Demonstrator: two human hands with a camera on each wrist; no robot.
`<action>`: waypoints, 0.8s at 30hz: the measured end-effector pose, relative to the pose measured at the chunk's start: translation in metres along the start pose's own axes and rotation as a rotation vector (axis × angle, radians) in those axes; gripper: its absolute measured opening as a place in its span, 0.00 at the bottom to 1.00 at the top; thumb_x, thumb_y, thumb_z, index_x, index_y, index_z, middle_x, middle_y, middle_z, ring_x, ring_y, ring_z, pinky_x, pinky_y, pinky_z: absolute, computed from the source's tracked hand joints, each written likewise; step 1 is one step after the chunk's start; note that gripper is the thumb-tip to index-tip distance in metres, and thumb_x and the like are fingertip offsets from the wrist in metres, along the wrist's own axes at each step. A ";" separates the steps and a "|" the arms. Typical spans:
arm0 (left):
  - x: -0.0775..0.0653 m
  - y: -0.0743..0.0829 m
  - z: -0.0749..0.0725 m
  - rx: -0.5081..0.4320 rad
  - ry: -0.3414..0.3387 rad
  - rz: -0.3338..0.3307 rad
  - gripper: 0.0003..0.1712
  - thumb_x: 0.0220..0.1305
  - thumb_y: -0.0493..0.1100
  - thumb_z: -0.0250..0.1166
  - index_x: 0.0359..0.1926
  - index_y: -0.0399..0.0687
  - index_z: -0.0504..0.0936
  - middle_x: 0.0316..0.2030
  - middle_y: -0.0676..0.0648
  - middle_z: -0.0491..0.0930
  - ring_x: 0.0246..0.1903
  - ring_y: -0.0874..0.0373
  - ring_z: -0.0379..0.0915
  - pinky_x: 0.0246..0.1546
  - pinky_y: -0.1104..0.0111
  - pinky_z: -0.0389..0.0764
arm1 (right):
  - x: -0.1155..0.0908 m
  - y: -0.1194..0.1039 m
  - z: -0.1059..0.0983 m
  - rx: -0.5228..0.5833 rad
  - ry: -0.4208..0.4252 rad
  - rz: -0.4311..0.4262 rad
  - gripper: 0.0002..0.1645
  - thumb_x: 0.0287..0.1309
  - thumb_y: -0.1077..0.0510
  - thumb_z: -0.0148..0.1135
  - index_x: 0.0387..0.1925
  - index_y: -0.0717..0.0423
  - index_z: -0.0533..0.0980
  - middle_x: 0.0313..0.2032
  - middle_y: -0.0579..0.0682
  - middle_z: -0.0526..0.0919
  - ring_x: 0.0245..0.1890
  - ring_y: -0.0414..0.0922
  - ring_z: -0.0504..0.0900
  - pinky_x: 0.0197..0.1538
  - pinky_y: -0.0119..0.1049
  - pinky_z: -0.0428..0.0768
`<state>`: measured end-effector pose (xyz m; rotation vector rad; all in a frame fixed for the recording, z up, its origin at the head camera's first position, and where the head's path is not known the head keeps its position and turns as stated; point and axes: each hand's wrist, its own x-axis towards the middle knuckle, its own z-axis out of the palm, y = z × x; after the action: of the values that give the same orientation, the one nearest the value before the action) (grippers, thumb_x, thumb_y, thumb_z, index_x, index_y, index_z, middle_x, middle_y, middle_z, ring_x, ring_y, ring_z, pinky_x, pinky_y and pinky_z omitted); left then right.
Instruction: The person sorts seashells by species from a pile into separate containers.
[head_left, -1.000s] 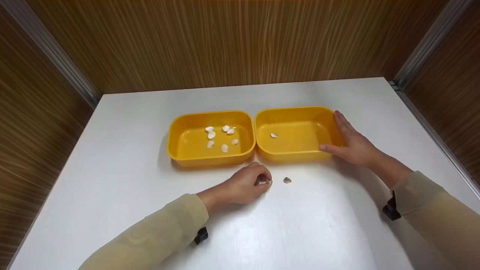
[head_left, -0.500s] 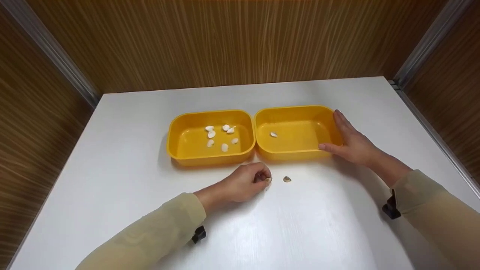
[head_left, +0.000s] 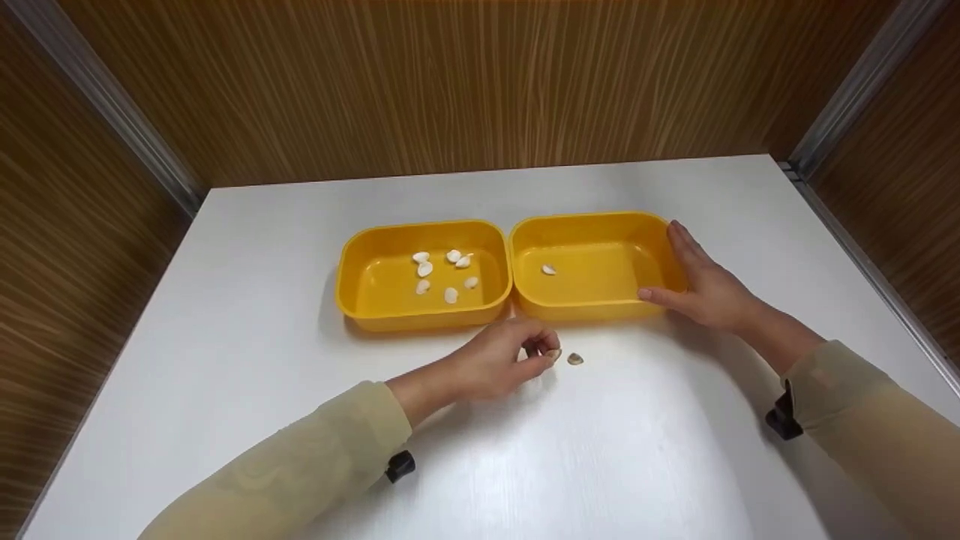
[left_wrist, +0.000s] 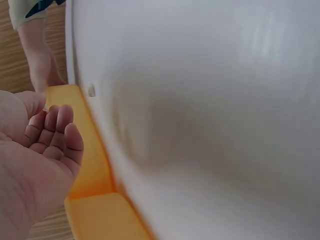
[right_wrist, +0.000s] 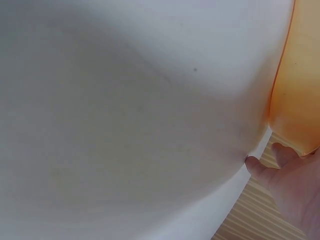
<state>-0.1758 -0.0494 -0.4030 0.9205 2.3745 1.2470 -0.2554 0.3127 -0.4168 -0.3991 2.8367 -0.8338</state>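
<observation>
My left hand (head_left: 495,364) is just in front of the two yellow bins and pinches a small seashell (head_left: 554,354) between thumb and fingers. Its curled fingers also show in the left wrist view, where the held shell is hidden. Right beside it, a brownish seashell (head_left: 575,359) lies on the white table. My right hand (head_left: 709,296) rests against the right end of the right yellow bin (head_left: 600,309), fingers straight and thumb at the front rim. One pale shell (head_left: 549,269) lies in that bin. Several white shells (head_left: 451,295) lie in the left yellow bin (head_left: 420,322).
Both bins stand side by side, touching, on the white table (head_left: 585,465). Wood-grain panels (head_left: 480,82) enclose the table at the back and both sides. Metal strips (head_left: 862,82) run along the panel corners.
My left hand has moved slightly right with the pinched shell, closer to the shell on the table. The right hand keeps its place at the bin.
</observation>
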 end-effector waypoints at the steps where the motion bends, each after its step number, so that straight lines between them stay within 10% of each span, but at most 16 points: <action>1: 0.001 0.004 -0.002 0.008 -0.002 0.013 0.04 0.78 0.39 0.63 0.47 0.46 0.83 0.40 0.56 0.80 0.43 0.62 0.75 0.50 0.69 0.80 | 0.000 0.000 0.000 -0.002 -0.001 0.004 0.72 0.67 0.30 0.66 0.85 0.50 0.28 0.85 0.52 0.27 0.83 0.66 0.39 0.78 0.71 0.46; 13: 0.031 0.041 -0.040 0.030 0.060 0.055 0.07 0.79 0.40 0.63 0.52 0.44 0.82 0.45 0.52 0.80 0.46 0.61 0.76 0.50 0.74 0.81 | 0.001 -0.002 0.001 0.001 -0.019 0.059 0.72 0.65 0.26 0.64 0.85 0.45 0.26 0.85 0.47 0.25 0.83 0.66 0.38 0.77 0.71 0.45; 24: 0.074 0.030 -0.056 0.024 0.161 0.008 0.08 0.80 0.42 0.63 0.53 0.44 0.80 0.47 0.50 0.80 0.48 0.58 0.75 0.51 0.72 0.79 | 0.001 -0.002 0.000 -0.001 -0.010 0.017 0.72 0.66 0.29 0.65 0.85 0.48 0.28 0.85 0.51 0.27 0.83 0.66 0.39 0.78 0.71 0.46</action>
<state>-0.2487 -0.0228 -0.3440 0.8676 2.5167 1.3450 -0.2558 0.3108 -0.4159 -0.3771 2.8269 -0.8254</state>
